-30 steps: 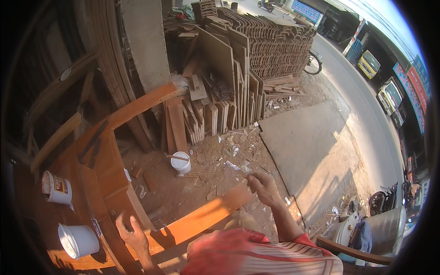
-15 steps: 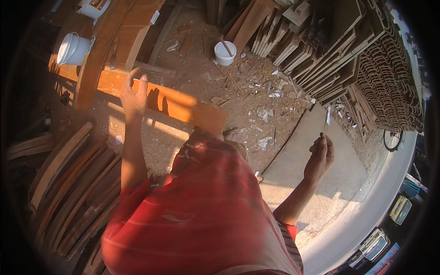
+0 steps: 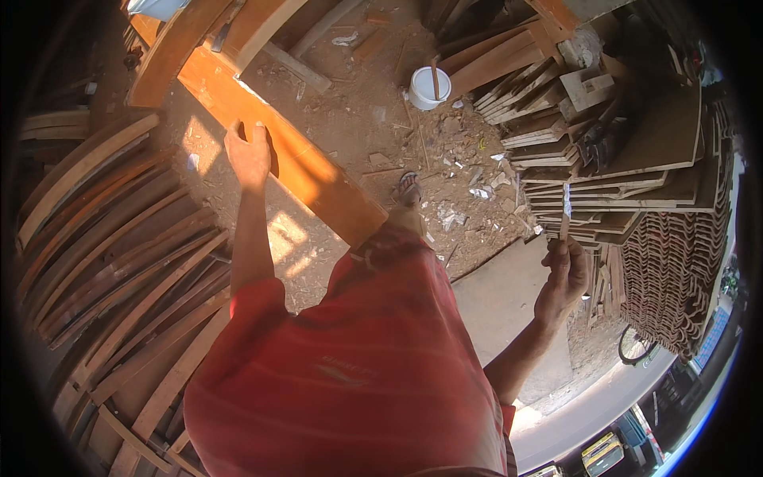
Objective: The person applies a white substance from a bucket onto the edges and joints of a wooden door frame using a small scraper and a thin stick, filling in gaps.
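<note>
A: Items and poses?

B: One thin, white-tipped stick (image 3: 566, 211), pinched in the outstretched right hand (image 3: 563, 277); one long, flat, orange-brown wooden board (image 3: 300, 163) beneath the left hand (image 3: 249, 159), thumb and fingers parted.

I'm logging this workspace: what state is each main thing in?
Orange board: partly sunlit
Left hand: thumb and finger apart, at the board's edge
White-ended strip: held, white end outward
Right hand: closed on the strip
White bucket: upright, brown stick at its top
Wavy brown tiles: stacked
Curved wooden pieces: side by side
</note>
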{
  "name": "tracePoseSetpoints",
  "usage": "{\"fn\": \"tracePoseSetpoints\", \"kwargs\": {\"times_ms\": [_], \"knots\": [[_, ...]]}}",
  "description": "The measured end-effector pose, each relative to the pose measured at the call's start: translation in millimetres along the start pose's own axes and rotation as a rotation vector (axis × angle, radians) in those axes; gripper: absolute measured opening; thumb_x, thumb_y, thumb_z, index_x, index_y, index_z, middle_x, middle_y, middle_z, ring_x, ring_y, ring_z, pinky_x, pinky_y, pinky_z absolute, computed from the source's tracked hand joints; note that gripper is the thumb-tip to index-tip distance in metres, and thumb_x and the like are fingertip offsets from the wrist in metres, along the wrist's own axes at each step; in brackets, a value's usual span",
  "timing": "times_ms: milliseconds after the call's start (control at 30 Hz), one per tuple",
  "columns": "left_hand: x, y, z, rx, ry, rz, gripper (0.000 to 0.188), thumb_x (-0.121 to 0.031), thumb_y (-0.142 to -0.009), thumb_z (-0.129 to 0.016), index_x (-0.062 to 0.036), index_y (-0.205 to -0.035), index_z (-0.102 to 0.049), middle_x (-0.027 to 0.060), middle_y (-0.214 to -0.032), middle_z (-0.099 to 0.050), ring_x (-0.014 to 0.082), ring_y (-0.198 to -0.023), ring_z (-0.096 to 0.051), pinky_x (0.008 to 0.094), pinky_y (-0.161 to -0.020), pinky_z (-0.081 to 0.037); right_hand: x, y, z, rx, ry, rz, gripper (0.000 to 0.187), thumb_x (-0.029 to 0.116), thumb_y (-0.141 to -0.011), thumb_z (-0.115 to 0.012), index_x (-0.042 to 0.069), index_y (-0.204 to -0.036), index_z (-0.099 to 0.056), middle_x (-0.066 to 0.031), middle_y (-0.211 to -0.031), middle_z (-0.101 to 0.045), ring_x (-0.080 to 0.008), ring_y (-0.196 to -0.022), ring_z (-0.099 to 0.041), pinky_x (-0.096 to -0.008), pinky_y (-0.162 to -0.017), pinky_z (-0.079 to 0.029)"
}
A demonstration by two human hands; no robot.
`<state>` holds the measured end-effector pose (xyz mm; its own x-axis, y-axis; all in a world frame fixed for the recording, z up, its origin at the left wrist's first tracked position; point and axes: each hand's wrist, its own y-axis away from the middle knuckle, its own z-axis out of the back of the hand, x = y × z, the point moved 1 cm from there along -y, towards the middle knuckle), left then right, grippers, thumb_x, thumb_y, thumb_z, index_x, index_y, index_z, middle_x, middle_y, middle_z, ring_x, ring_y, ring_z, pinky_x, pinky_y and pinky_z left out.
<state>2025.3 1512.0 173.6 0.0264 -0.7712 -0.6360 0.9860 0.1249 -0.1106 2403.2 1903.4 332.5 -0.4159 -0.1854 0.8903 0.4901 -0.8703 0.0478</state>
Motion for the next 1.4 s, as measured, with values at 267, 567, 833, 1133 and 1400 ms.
{"fn": "tracePoseSetpoints", "kwargs": {"times_ms": [267, 567, 833, 1133, 1400], "knots": [[-29.4, 17.4, -0.7, -0.019, -0.193, 0.061, 0.06, -0.031, -0.092, -0.069, 0.0059, -0.138, -0.055, 0.0282, -0.144, -0.053, 0.0417, -0.136, -0.049, 0.0472, -0.117, -0.037, -32.8, -74.2, 0.9, 0.121, -0.061, -0.146, 0.027, 0.028, -0.104, -0.063, 0.007, -0.087, -0.065, 0.0032, -0.069, -0.053, -0.0068, -0.069, -0.047, -0.0253, -0.067, -0.035], [-47.6, 29.5, -15.9, -0.082, -0.262, 0.12, 0.06, -0.032, -0.094, -0.065, 0.0052, -0.14, -0.056, 0.0272, -0.149, -0.052, 0.0382, -0.142, -0.048, 0.0437, -0.12, -0.036, -19.1, -222.7, -35.3, 0.344, -0.195, -0.021, 0.011, 0.014, -0.103, -0.063, 0.005, -0.1, -0.07, 0.0063, -0.078, -0.053, -0.0034, -0.071, -0.043, -0.0215, -0.065, -0.035], [-64.7, -10.4, 4.4, -0.202, 0.118, 0.394, 0.061, -0.031, -0.094, -0.07, 0.0051, -0.141, -0.057, 0.0205, -0.136, -0.065, 0.0273, -0.126, -0.062, 0.0362, -0.106, -0.048, 32.2, -335.5, -59.7, 0.471, -0.17, 0.259, 0.017, 0.016, -0.102, -0.069, 0.003, -0.111, -0.073, 0.0048, -0.085, -0.061, -0.0042, -0.079, -0.05, -0.021, -0.074, -0.041], [-156.6, -122.5, 43.8, -0.324, -0.02, 0.178, 0.059, -0.04, -0.093, -0.07, 0.0016, -0.135, -0.063, 0.0211, -0.135, -0.067, 0.0292, -0.127, -0.064, 0.04, -0.108, -0.048, 44.8, -381.5, -116.2, 0.713, -0.204, 0.288, 0.009, 0.007, -0.102, -0.064, 0.001, -0.107, -0.07, 0.0028, -0.088, -0.061, -0.0069, -0.083, -0.051, -0.024, -0.075, -0.043], [-180.9, -343.5, 85.5, -0.337, -0.157, 0.054, 0.058, -0.039, -0.09, -0.07, -0.0018, -0.135, -0.065, 0.0223, -0.136, -0.065, 0.0342, -0.129, -0.062, 0.0419, -0.109, -0.047, 98.1, -393.1, -226.4, 0.789, -0.07, 0.204, 0.014, 0.013, -0.101, -0.068, 0.002, -0.109, -0.071, -0.0009, -0.09, -0.069, -0.0081, -0.084, -0.058, -0.0262, -0.077, -0.047]]}}
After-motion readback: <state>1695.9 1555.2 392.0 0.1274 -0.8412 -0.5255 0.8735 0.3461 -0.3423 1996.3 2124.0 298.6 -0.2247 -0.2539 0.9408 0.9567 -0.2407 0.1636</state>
